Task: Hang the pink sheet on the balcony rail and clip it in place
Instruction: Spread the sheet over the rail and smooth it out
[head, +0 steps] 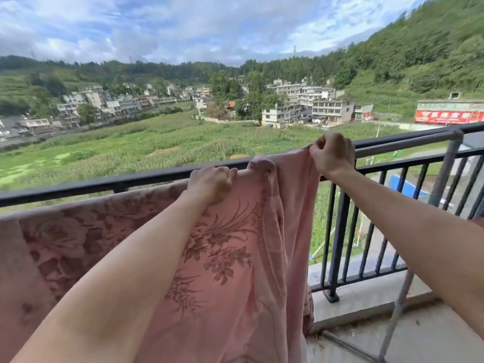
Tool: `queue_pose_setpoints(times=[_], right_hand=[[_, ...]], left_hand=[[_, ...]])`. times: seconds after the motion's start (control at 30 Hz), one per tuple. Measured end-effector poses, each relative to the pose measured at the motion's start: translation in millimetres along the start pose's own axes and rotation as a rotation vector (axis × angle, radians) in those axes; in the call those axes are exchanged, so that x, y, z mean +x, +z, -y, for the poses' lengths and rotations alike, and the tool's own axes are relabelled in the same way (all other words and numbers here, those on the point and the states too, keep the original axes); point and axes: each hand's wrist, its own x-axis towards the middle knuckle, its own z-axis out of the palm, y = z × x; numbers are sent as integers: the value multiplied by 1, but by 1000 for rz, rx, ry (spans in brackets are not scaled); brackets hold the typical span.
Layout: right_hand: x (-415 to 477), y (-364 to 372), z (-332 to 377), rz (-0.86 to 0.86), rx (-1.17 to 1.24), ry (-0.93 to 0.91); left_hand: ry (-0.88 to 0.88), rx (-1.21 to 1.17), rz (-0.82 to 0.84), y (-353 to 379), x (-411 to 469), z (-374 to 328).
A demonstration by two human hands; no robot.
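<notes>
A pink sheet (230, 258) with a darker flower pattern hangs over a silver bar (403, 146) just inside the dark balcony rail (104, 183). It spreads from the left edge of the view to about the middle. My left hand (212, 183) grips the sheet's top edge where it lies over the bar. My right hand (331, 154) pinches the bunched right corner of the sheet and holds it up at the bar. The sheet's right side hangs in loose folds down to the floor. No clip is in view.
The silver bar belongs to a drying rack whose upright (445, 174) and slanted leg (395, 315) stand at the right. Dark railing bars (337, 242) run down to a concrete kerb (366, 297). Beyond lie fields, houses and hills.
</notes>
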Motion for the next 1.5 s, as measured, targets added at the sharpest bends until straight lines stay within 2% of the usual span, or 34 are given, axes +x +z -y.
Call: queue_pose_setpoints(times=[0.07, 0.17, 0.23, 0.3, 0.4, 0.5, 0.6, 0.73, 0.83, 1.0, 1.13, 1.27, 1.37, 1.43, 1.5], right_hand=[[39, -25, -20, -119, -62, 132], [86, -58, -70, -271, -113, 435], [94, -63, -89, -254, -148, 534], [87, -56, -90, -124, -154, 480], [54, -41, -59, 107, -231, 292], [13, -33, -12, 179, -231, 17], [-28, -28, 23, 339, -219, -298], [-47, -23, 22, 266, -174, -555], [-36, -36, 4, 192, -179, -518], [24, -95, -50, 118, -243, -160], [20, -89, -44, 186, -244, -152], [-7, -83, -28, 242, -59, -226], [-24, -103, -42, 119, 25, -266], [-38, -114, -55, 22, -14, -232], [-58, -113, -65, 47, -66, -152]], left_hand=[[24, 86, -87, 4, -8, 6], [59, 112, -147, 5, -14, 13], [67, 110, -156, 5, -16, 17], [66, 101, -150, 4, -14, 19], [89, 28, -129, -4, -15, 13], [169, -91, -125, -12, -9, -11], [131, -176, -84, -13, -3, -33], [19, -150, -102, -17, -11, -37], [-37, -102, -105, -27, -30, -33], [-118, -15, -87, -47, -61, -23], [-191, 65, -31, -61, -80, -21], [-311, 107, 33, -75, -106, 8], [-406, 42, -6, -81, -120, 15], [-358, -42, -125, -85, -128, 3], [-199, -122, -200, -85, -132, -23]])
